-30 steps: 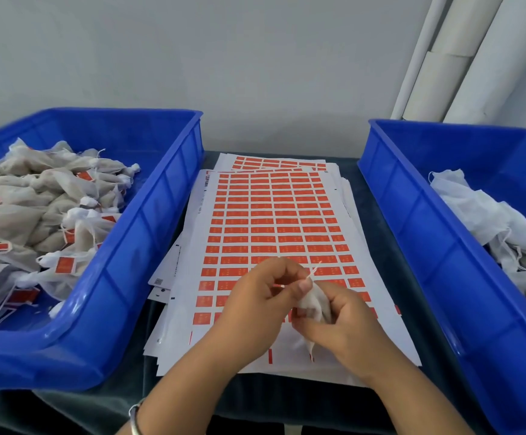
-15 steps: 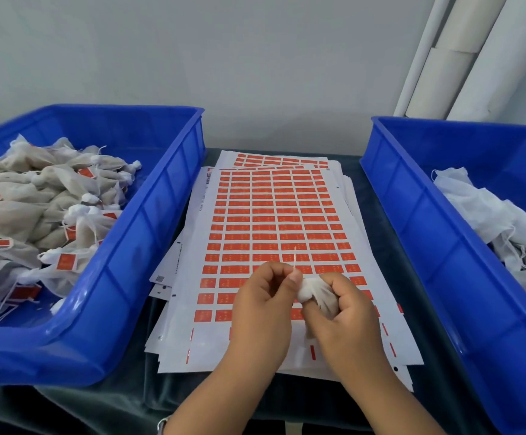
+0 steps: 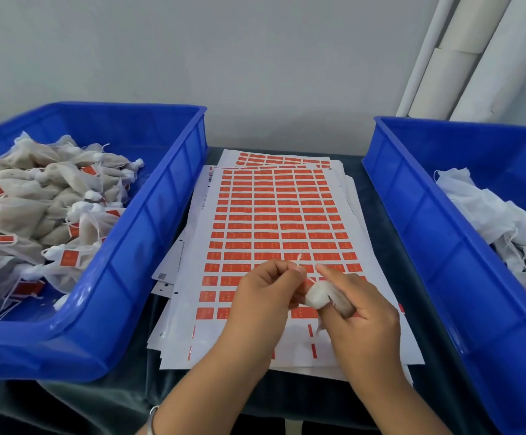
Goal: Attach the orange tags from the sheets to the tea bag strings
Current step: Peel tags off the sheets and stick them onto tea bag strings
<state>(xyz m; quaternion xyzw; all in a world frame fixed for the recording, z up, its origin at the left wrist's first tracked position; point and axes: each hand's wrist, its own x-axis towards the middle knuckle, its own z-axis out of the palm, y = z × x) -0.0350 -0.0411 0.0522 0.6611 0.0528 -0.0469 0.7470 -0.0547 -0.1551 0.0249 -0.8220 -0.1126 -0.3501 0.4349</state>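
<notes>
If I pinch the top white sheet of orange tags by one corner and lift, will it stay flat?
Probably not: the thin white sheet of orange tags looks like flexible paper, so it would likely droop. Its near rows are already peeled bare, perhaps limper. Stacked loosely, it may slide.

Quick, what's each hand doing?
Left hand: closed, pinching the white string.
Right hand: closed, holding the tea bag.

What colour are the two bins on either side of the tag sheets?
Both bins are bright blue, clearest in the head view.
</notes>
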